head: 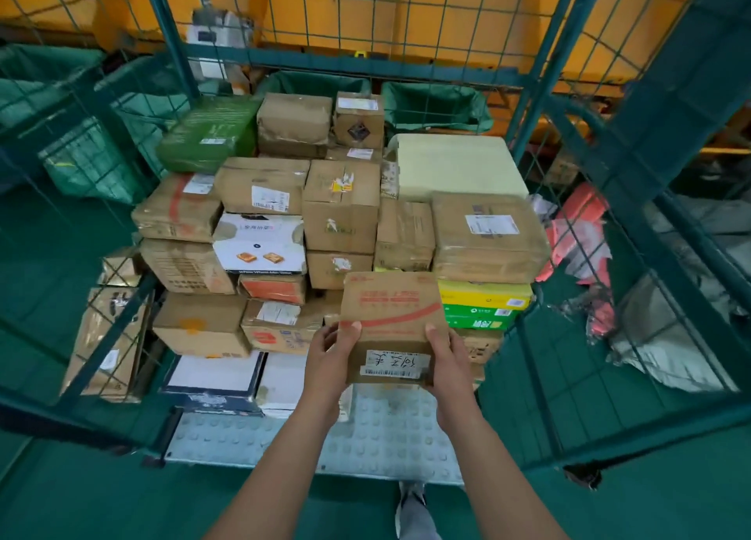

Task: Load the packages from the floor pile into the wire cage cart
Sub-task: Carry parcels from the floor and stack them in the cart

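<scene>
Holding a small brown cardboard box [391, 328] between both hands, my left hand [329, 360] curled round its left edge and my right hand [447, 360] round its right, I have it raised over the open front of the wire cage cart [634, 174], above the stacked packages [341, 210]. It looks stiff and light enough, so gripping opposite side edges near the bottom should keep it level, though the taped faces may be slick.

The wire cage cart [567, 64] has a pale studded floor plate [378, 438], bare just below the grip. Beyond the grip, stacked cardboard boxes [341, 214] fill it; left of the grip a dark-framed flat box [215, 377] lies directly on the plate.
</scene>
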`<state>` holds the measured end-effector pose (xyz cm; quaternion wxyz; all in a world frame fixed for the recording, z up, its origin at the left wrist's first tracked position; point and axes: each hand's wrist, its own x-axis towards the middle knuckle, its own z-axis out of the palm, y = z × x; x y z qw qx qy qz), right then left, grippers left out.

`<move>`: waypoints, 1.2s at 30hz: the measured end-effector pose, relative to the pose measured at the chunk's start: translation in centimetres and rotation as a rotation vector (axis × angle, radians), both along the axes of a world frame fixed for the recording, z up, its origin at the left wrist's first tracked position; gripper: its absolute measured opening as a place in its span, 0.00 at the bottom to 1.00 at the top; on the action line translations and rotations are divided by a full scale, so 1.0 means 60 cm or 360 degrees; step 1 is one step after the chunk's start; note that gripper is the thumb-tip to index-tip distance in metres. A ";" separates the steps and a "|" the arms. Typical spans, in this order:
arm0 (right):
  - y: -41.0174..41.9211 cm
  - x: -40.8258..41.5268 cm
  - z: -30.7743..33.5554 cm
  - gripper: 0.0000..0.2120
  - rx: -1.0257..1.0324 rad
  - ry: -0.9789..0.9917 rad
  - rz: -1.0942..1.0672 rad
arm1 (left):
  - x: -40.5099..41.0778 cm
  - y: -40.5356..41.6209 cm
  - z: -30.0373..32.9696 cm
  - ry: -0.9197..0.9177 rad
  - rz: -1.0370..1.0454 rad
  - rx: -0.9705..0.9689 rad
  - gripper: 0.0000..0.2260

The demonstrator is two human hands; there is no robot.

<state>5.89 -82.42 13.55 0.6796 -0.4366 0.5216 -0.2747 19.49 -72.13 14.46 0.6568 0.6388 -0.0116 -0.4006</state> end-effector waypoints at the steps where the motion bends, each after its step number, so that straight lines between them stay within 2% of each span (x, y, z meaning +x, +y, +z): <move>1: -0.022 0.013 0.001 0.29 -0.0016 0.0023 0.0026 | 0.011 -0.019 0.007 -0.0009 0.0013 -0.0021 0.17; 3: -0.080 0.045 0.004 0.34 -0.0036 -0.0004 0.0101 | 0.035 -0.068 0.015 -0.0055 0.0035 -0.0051 0.15; 7: -0.213 0.110 0.021 0.37 -0.0061 -0.0110 0.0178 | 0.086 -0.180 0.042 -0.0168 0.0117 -0.0027 0.16; 10: -0.294 0.148 0.048 0.37 -0.0099 -0.0165 0.0190 | 0.118 -0.256 0.071 -0.0222 0.0146 -0.0032 0.22; 12: -0.348 0.165 0.068 0.34 -0.0109 -0.0206 0.0201 | 0.136 -0.315 0.082 -0.0251 0.0166 -0.0030 0.25; 18: -0.483 0.186 0.092 0.21 -0.0139 -0.0268 0.0215 | 0.154 -0.457 0.103 -0.0313 0.0164 -0.0071 0.15; 20: -0.523 0.193 0.093 0.21 -0.0167 -0.0248 0.0200 | 0.164 -0.492 0.108 -0.0314 0.0141 -0.0082 0.11; 24: -0.579 0.216 0.096 0.21 -0.0160 -0.0232 0.0192 | 0.191 -0.546 0.105 -0.0366 0.0126 -0.0065 0.13; 30: -0.620 0.270 0.087 0.08 -0.0136 -0.0181 0.0181 | 0.256 -0.600 0.097 -0.0443 0.0053 -0.0036 0.13; 32: -0.630 0.286 0.086 0.07 -0.0160 -0.0124 0.0169 | 0.278 -0.612 0.097 -0.0452 -0.0008 -0.0026 0.15; 34: -0.640 0.303 0.084 0.08 -0.0184 -0.0077 0.0167 | 0.301 -0.622 0.095 -0.0486 -0.0085 -0.0013 0.24; 36: -0.651 0.324 0.082 0.19 -0.0191 -0.0079 0.0161 | 0.323 -0.634 0.093 -0.0538 -0.0177 0.0019 0.28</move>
